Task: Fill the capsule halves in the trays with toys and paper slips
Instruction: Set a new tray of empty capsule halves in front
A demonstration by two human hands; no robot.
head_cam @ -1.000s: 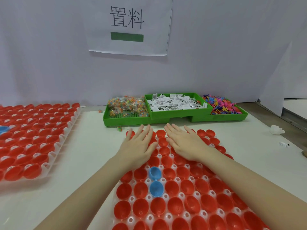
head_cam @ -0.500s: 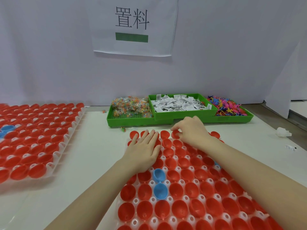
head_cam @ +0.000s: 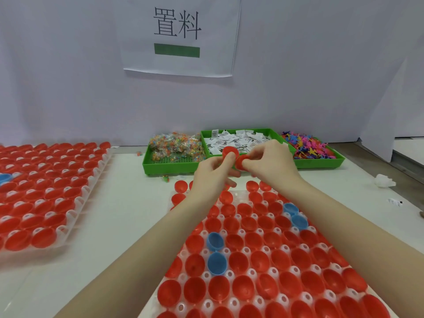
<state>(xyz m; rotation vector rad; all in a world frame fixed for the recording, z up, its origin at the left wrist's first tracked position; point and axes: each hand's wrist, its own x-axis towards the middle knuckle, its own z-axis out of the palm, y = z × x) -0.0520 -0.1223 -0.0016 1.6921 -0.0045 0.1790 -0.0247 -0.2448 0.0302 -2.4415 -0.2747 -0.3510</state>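
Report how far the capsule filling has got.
Done: red and blue capsule halves sit in the near tray and the left tray, all apparently empty. In hand: left hand and right hand each hold a red half. Left: all the filling, toys and paper slips still in green bins.

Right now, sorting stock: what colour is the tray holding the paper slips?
Green tray, with white paper slips; head view.
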